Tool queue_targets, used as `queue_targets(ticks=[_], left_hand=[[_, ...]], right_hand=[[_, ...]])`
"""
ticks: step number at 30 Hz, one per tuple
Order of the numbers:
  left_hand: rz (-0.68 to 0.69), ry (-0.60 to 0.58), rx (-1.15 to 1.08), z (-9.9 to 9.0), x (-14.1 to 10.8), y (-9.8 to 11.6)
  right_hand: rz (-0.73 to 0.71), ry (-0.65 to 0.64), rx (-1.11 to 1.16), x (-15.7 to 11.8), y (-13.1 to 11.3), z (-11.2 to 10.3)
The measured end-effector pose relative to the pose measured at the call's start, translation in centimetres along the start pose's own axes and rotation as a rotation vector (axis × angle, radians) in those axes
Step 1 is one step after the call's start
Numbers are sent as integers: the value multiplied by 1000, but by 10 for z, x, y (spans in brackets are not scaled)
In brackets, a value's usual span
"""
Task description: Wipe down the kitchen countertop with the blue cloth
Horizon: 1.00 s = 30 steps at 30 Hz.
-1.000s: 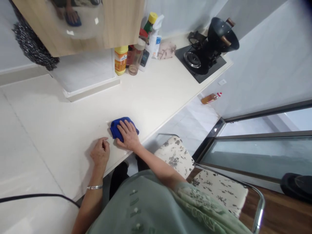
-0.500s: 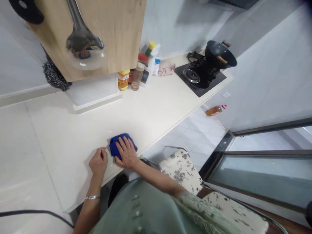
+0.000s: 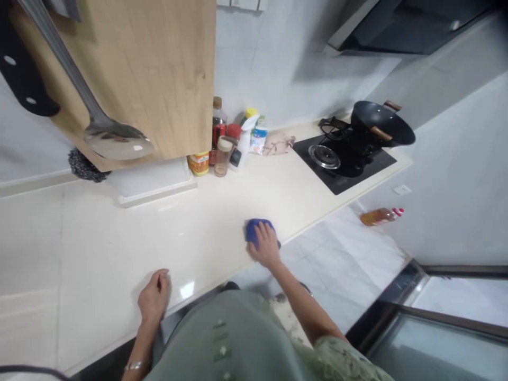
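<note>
A folded blue cloth (image 3: 254, 228) lies on the white countertop (image 3: 222, 217), close to its front edge. On top of it rests my right hand (image 3: 265, 246), fingers laid over the cloth and gripping it against the surface. Further left, my left hand (image 3: 154, 297) is loosely curled on the counter with nothing seen in it. A silver bracelet (image 3: 136, 365) circles that wrist.
Bottles and a spray bottle (image 3: 244, 143) stand against the back wall. To the right is a gas stove (image 3: 349, 164) with a wok (image 3: 381, 124) on it. A ladle (image 3: 115, 140) hangs before the wooden cabinet (image 3: 159, 79). An oil bottle (image 3: 377, 216) stands on the floor.
My right hand has slid the blue cloth to the right along the counter, away from my left hand. My left hand stays curled on the counter. The view has shifted too.
</note>
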<state>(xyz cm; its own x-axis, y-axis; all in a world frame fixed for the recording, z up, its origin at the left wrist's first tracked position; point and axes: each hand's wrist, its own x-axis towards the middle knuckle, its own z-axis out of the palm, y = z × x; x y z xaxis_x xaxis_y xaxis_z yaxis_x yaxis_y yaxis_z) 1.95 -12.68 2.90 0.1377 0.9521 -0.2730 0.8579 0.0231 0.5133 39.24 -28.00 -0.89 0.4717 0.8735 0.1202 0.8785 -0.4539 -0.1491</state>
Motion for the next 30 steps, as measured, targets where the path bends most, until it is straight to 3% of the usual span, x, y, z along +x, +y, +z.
queue_targets(ticks=[3,6,8,10,12,14,19,22,25,28,30], left_hand=[[-53,26,19,18,-9,15],[-89,129,5,30,-13,22],[-89,190,-22,33,-15,24],[-79,221,-52,34,-16,24],[-76,243,-72,33,-17,25],[-77,251,-85,33,-19,26],[-67,263,-94,37,-21,26],[-54,268,-89,40,-20,23],[-42,254,-81,41,-20,21],[-26,252,-138,39,-19,19],[-18,282,-256,37,-19,19]], right_hand=[[132,-4,-82,29,64,-2],[261,13,-123,71,111,-2],[376,36,-131,104,125,0],[496,54,-125,137,122,4],[561,39,-100,166,100,10],[522,-5,-69,186,64,17],[157,-63,14,195,-61,34],[-101,-79,146,172,-136,40],[-331,-119,280,134,-193,39],[-560,-191,343,85,-219,33],[-689,-235,349,52,-216,26]])
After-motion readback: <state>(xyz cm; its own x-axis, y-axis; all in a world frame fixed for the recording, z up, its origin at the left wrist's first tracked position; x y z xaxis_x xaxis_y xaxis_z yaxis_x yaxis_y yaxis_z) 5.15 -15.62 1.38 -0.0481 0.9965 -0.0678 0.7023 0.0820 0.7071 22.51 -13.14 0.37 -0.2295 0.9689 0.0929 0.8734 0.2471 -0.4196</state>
